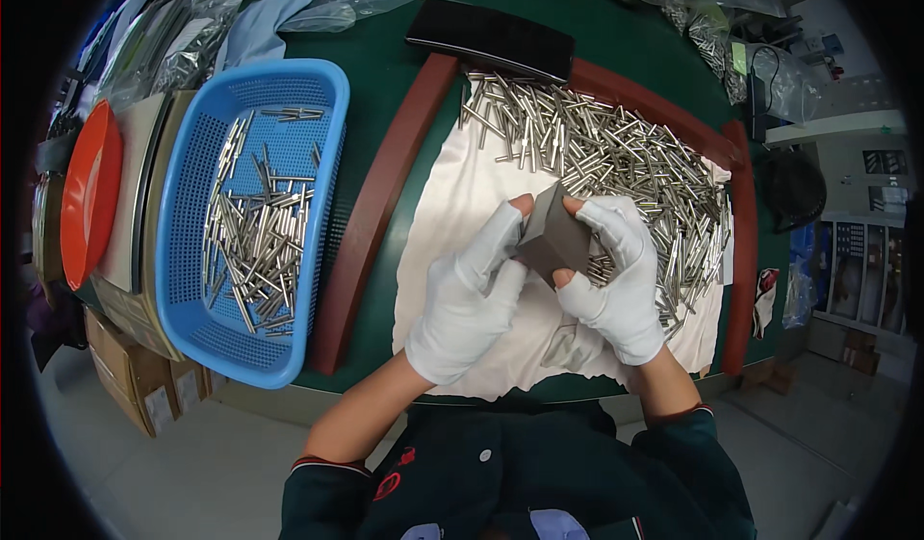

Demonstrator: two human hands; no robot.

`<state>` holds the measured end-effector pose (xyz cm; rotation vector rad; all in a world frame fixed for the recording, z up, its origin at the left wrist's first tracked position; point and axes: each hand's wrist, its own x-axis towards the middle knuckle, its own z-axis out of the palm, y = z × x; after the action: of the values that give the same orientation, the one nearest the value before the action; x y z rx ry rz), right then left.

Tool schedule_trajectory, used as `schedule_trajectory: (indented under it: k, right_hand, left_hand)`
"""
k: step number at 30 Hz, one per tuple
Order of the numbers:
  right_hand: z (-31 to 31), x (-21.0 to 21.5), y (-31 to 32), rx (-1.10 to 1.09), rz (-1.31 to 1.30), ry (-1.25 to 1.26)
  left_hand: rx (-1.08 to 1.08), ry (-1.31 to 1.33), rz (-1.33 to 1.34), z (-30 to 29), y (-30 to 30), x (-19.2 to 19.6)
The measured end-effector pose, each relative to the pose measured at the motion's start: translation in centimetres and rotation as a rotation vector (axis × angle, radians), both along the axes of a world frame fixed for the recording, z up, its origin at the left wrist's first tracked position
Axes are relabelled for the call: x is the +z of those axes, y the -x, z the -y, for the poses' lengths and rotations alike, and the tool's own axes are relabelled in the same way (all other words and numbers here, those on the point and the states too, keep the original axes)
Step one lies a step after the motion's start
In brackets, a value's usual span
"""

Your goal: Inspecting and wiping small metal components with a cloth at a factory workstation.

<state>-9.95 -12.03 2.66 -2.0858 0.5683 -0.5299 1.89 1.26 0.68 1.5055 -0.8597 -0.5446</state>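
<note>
Both of my hands wear white gloves that leave the fingertips bare. My left hand and my right hand grip a dark grey rectangular block between them, fingertips on its sides. The block is tilted above a pale pink cloth. Beyond and to the right of my hands spreads a large pile of thin, shiny metal pins on that cloth. A small crumpled greyish cloth lies just below the right hand. Whether a pin is held against the block is hidden.
Brown-red bars border the cloth on the left, back and right. A blue perforated basket at left holds more pins. A glossy black slab rests at the back. Left of the basket stands a red bowl; cardboard boxes sit below.
</note>
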Motion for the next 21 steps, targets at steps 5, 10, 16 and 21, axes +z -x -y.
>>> schedule_trajectory:
  k: [5,10,16,21]
  right_hand:
    - [-0.6,0.1,0.8,-0.004,0.025,0.119]
    - [0.4,-0.7,1.7,-0.177,0.046,0.203]
    - [1.7,0.5,1.6,-0.129,0.014,-0.132]
    - [1.8,-0.5,2.3,-0.099,0.037,-0.122]
  left_hand:
    - [-0.126,-0.01,-0.002,-0.6,-0.2,-0.4]
    - [-0.153,-0.046,-0.33,-0.5,0.5,0.5]
    - [-0.248,-0.035,-0.6,-0.3,0.5,1.0]
    - [-0.224,-0.074,-0.61,-0.4,0.5,0.3]
